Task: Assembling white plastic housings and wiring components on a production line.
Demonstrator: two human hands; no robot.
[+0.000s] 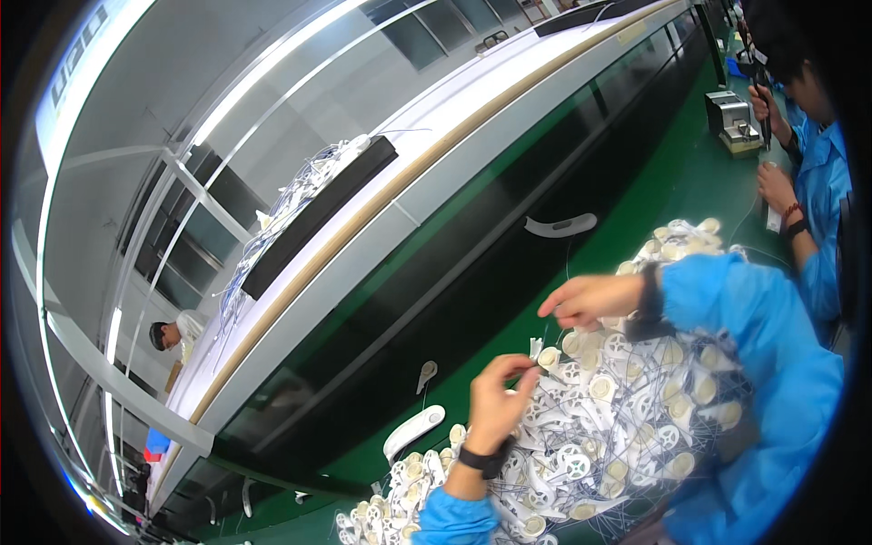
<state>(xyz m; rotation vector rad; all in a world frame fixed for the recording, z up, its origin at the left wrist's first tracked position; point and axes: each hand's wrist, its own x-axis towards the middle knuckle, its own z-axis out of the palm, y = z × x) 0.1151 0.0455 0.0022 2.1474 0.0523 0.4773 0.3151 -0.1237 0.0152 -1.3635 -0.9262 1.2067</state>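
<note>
My left hand [498,400] is at the near edge of a large heap of white plastic parts [627,400] with round cream discs and thin wires. Its thumb and forefinger curl together beside a small white piece [536,346]; what they pinch, if anything, is hidden. Higher and to the right, my right hand [595,300] reaches in over the heap, fingers pinched together. A fine wire seems to run down from its fingertips, too thin to make out well. Both wrists carry black bands below blue sleeves.
On the dark conveyor belt [436,282] lie a curved white shell [561,225], another white shell [414,431] and a small white part [426,375]. A black tray [318,218] of wired parts sits on the ledge beyond. At right, a co-worker in blue holds a tool beside a metal device [732,122].
</note>
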